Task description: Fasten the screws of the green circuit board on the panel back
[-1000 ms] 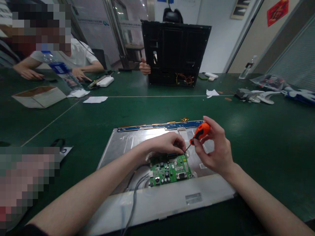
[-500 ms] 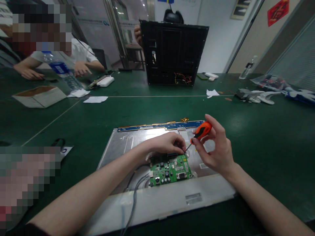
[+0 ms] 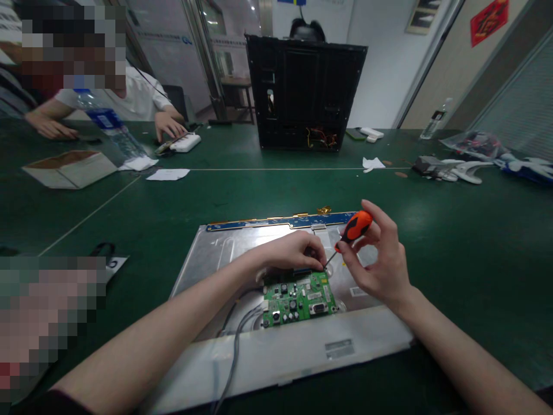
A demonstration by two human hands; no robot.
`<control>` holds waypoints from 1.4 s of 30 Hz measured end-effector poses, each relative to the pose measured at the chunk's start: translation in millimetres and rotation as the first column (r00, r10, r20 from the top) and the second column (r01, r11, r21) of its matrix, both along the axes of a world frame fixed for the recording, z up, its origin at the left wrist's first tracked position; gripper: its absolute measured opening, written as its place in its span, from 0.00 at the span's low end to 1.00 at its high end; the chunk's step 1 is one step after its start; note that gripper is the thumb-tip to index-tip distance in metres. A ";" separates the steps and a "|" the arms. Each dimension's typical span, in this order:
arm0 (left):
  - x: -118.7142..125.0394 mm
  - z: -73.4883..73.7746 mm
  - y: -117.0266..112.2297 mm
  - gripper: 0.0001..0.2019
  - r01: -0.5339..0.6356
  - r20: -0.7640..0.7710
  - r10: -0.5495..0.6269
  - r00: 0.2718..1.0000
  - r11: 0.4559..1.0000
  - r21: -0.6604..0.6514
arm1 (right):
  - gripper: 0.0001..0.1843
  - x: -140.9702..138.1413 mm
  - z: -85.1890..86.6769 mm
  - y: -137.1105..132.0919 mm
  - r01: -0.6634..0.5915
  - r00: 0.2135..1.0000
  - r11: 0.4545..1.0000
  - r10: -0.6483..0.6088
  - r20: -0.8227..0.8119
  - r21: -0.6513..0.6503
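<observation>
An orange and black screwdriver (image 3: 358, 226) is gripped in my right hand (image 3: 384, 259), its shaft slanting down to the left. The tip meets the upper right corner of a green circuit board (image 3: 298, 300). At that same corner my left hand (image 3: 302, 251) has its fingers closed near the tip; whatever they pinch is hidden. Beneath the board lies a silver metal panel (image 3: 220, 248) with a pale lower strip (image 3: 302, 351). Grey cables (image 3: 237, 346) run from the board's left side toward me. A narrow blue circuit strip (image 3: 250, 223) follows the panel's far edge.
Across the green table (image 3: 453, 242) stands a black casing (image 3: 306, 92) with loose wires. On the left are an open box (image 3: 69, 170), a tilted water bottle (image 3: 110, 127) and a seated person (image 3: 144, 92). Gloves (image 3: 462, 170) and another bottle (image 3: 435, 120) lie or stand to the right.
The screwdriver handle has turned slightly in my right hand, with its tip at the same corner. The seated person's hand has moved right, onto the items beside it. A hand has left the casing's edge.
</observation>
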State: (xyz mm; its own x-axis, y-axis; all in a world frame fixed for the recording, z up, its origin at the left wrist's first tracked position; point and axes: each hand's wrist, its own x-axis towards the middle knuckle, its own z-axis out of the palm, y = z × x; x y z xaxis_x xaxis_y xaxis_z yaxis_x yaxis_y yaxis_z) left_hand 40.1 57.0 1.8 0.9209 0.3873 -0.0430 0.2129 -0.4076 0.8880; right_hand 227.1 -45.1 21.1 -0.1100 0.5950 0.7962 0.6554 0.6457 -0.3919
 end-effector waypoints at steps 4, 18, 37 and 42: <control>-0.4 0.1 0.4 0.02 0.005 0.009 -0.005 1.000 1.000 -0.022 | 0.40 1.1 0.1 2.1 -0.020 0.999 0.999 0.019 0.027 0.036; -0.5 -1.1 2.0 0.01 -0.012 -0.015 0.012 1.000 1.000 -0.028 | 0.39 0.9 0.9 0.5 -0.027 0.999 1.000 0.027 0.020 0.013; -0.1 1.2 0.2 0.01 0.000 -0.017 -0.001 1.000 0.995 -0.102 | 0.39 -0.9 1.9 0.3 0.044 0.998 0.998 -0.046 0.033 0.041; -0.2 0.0 0.8 0.01 -0.005 -0.025 0.003 1.000 0.996 -0.083 | 0.40 -2.2 4.3 -2.8 -0.032 0.999 0.999 0.032 0.008 -0.002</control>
